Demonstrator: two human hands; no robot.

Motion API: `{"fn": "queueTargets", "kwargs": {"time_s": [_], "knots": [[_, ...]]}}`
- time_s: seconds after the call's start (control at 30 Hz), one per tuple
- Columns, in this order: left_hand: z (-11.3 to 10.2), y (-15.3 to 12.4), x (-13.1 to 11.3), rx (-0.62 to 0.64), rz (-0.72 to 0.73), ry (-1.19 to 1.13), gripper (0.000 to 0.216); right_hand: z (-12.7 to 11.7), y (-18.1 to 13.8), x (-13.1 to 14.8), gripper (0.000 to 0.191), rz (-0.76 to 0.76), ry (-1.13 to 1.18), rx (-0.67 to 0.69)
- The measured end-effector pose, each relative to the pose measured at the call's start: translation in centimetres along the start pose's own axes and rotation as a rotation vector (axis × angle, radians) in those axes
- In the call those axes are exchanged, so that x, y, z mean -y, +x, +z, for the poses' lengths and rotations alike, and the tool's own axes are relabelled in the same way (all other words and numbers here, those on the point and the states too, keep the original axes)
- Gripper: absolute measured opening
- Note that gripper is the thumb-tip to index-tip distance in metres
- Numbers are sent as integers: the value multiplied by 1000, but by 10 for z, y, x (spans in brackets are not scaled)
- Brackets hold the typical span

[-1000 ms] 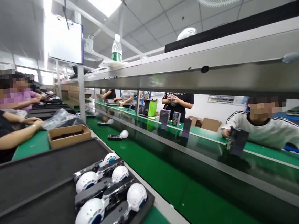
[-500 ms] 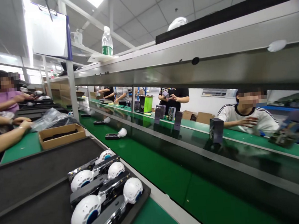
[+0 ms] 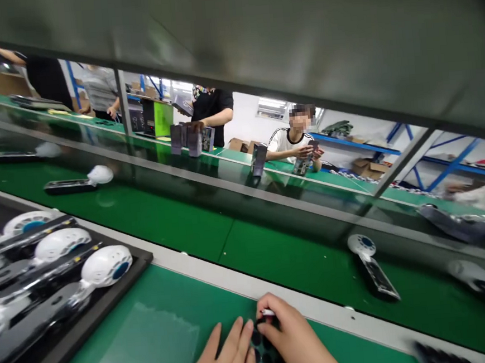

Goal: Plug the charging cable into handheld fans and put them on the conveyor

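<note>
My left hand (image 3: 229, 357) lies with fingers stretched out at the left edge of a sheet of round black dots (image 3: 265, 360) on the green bench. My right hand (image 3: 297, 336) bends over the top of that sheet, thumb and forefinger pinched together. Between them shows a small red, white and black object (image 3: 267, 314), too small to name. Left of my hands, a clear plastic film (image 3: 149, 337) lies flat and reflects light.
A black tray (image 3: 121, 292) at left holds several grey devices with white round heads (image 3: 106, 265). Beyond the pale bench edge runs a green conveyor (image 3: 195, 219) carrying more such devices (image 3: 368, 261). A metal beam (image 3: 232, 48) crosses overhead. Co-workers (image 3: 293, 141) handle boxes across the line.
The view has swung right and down. Both my hands, the dotted sheet and the clear film are now in view, while the tray has shifted left. Across the line, a co-worker's hands have come together.
</note>
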State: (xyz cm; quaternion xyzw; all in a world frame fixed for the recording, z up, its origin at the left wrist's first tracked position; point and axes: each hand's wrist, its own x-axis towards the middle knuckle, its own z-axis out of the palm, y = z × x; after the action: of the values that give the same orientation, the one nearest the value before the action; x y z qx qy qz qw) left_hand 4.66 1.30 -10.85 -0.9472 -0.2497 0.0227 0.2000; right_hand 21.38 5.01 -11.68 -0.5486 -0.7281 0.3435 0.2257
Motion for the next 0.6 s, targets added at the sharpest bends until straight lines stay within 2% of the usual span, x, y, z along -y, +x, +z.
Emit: {"fn": "queueTargets", "kwargs": {"time_s": [0.17,0.37,0.6], "knots": [[-5,-1,-2,85,-11,-59,36,-3,-7,3,17,5,128,1],[-10,1,2,163,-42,-167,38,-11,-8,-10,8,40,410,11],[-11,-1,10,145,-27,-186,34,-14,-1,-23,8,6,508,-64]]}}
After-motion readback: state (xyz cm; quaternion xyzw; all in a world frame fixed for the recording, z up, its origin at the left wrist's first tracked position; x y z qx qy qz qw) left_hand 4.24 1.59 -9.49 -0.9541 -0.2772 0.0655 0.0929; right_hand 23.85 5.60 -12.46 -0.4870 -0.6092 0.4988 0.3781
